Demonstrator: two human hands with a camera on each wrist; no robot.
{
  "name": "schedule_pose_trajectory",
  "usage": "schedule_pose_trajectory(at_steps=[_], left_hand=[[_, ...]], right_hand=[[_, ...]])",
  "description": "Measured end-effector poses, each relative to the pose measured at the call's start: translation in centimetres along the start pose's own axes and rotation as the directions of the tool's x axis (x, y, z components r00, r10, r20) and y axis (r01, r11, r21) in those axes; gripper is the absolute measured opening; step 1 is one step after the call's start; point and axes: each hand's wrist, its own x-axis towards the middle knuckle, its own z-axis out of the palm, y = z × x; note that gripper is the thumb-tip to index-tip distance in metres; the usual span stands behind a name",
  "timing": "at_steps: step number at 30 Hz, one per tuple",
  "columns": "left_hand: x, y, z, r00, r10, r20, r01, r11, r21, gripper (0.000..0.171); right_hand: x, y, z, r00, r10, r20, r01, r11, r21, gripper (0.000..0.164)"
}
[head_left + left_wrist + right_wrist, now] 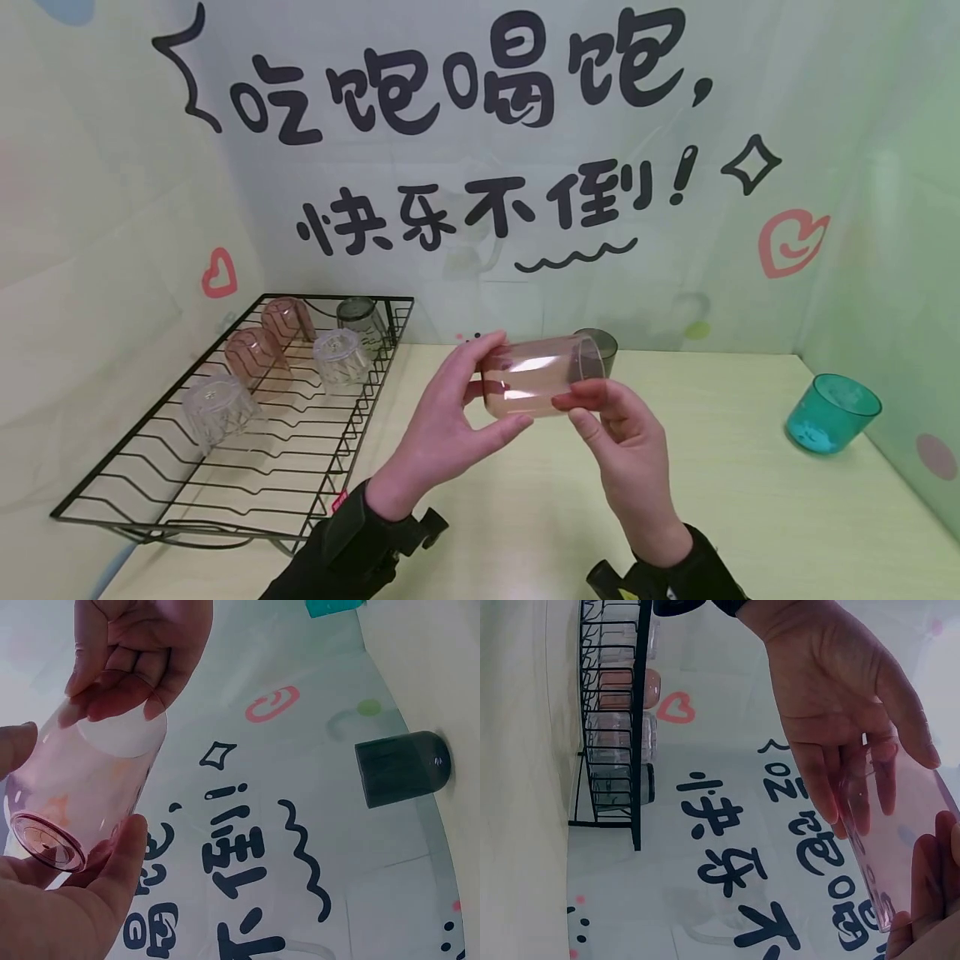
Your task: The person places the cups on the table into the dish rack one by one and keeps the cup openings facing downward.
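Observation:
A clear pink glass tumbler (528, 375) is held on its side above the table, base to the left and rim to the right. My left hand (446, 429) grips the base end, thumb below and fingers around the far side. At the rim, my right hand (630, 450) pinches the wall between thumb and fingers. The left wrist view shows the tumbler's thick round base (49, 841) beside the left hand. In the right wrist view the left hand (844, 697) spreads along the pink wall, with the right hand (934, 907) partly cut off.
On the left stands a black wire rack (300, 475) with several upside-down glasses: pink ones (255, 354), clear ones (341, 358) and a dark grey one (362, 321). Behind the tumbler is a dark grey glass (401, 769). A teal glass (832, 414) stands at the table's right.

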Motion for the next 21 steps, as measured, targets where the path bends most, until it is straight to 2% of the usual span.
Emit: schedule_pose_trajectory(at_steps=[9, 13, 21], left_hand=[[0.16, -0.11, 0.12, 1.000, -0.015, -0.015, 0.014, 0.997, -0.071, 0.076], [0.21, -0.14, 0.13, 1.000, -0.020, -0.018, 0.018, 0.998, -0.063, 0.075], [0.44, -0.05, -0.09, 1.000, -0.007, -0.022, 0.006, 0.999, -0.037, 0.075]], right_hand=[[-0.12, -0.26, 0.02, 1.000, 0.027, 0.005, -0.027, 1.000, 0.014, 0.021], [-0.05, -0.33, -0.13, 0.999, 0.032, 0.017, -0.032, 0.999, 0.003, 0.021], [0.41, -0.38, -0.89, 0.998, -0.012, 0.059, 0.012, 1.000, -0.004, 0.026]])
